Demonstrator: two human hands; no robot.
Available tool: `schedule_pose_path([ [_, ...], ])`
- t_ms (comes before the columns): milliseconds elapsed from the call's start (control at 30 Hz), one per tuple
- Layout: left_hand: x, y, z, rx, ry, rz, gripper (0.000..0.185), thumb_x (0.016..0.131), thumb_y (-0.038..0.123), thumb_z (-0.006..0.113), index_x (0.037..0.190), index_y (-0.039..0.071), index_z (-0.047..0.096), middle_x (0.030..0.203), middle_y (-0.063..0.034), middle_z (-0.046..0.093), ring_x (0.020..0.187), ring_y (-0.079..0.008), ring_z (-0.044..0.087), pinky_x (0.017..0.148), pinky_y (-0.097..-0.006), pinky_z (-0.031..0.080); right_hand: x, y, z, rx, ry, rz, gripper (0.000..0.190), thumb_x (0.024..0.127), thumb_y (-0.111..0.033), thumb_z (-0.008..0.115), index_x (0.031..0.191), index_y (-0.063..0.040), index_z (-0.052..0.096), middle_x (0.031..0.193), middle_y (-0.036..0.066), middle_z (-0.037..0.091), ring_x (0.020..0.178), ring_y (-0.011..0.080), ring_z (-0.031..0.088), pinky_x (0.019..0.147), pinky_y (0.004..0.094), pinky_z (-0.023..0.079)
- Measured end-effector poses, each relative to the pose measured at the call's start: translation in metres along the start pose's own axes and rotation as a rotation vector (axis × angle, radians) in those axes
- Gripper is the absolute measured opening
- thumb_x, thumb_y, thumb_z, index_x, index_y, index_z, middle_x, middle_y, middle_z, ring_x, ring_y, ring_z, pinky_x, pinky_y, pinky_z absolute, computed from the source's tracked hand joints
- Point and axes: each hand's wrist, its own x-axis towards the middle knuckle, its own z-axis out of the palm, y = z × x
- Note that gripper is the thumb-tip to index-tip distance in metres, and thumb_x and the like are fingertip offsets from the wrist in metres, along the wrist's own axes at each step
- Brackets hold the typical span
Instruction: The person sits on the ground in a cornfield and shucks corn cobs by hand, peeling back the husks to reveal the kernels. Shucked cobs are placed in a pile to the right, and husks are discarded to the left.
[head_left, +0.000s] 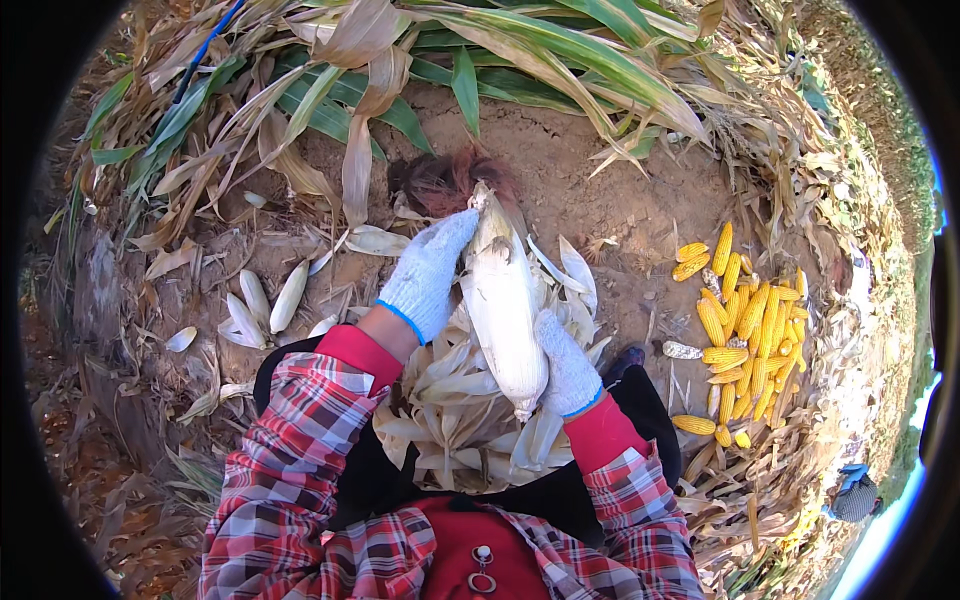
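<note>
A large ear of corn in its pale husk (502, 315) is held up in front of me, tip pointing away and stem end towards my body. My left hand (431, 270), in a white knit glove with a blue cuff edge, grips it at the tip's left side. Along the lower right side, my right hand (568, 364) supports it in a matching glove. Some of the fingers are hidden behind the ear. Beneath it, loose stripped husks (450, 409) are heaped between my legs.
Husked yellow cobs (757, 322) lie piled on the right. Several ears in husk (289, 300) rest on the soil at left. Cut corn stalks and leaves (480, 45) cross the ground ahead, near dark reddish corn silk (457, 184). Another person (855, 495) appears at the far right edge.
</note>
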Motion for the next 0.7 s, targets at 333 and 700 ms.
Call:
schedule_pose_path([
  [333,0.0,0.016,0.011,0.071,-0.032,0.01,0.038,0.096,0.021,0.06,0.129,0.003,0.056,0.117,-0.0051,0.064,0.106,-0.0151,0.061,0.094,-0.0308,0.049,0.004,-0.001,0.002,-0.201,0.038,-0.08,0.075,0.096,-0.045,0.059,0.151,-0.002,0.032,0.144,0.014,0.05,0.129,0.025,0.053,0.108,0.0388,0.044],
  [700,0.006,0.007,0.007,0.192,0.204,0.045,0.028,0.096,0.018,0.059,0.121,0.005,0.06,0.112,-0.0047,0.064,0.097,-0.014,0.063,0.084,-0.0309,0.052,0.013,0.002,0.012,-0.814,0.108,-0.163,0.082,0.089,-0.038,0.07,0.148,0.006,0.032,0.138,0.016,0.052,0.127,0.0213,0.05,0.108,0.0337,0.038],
])
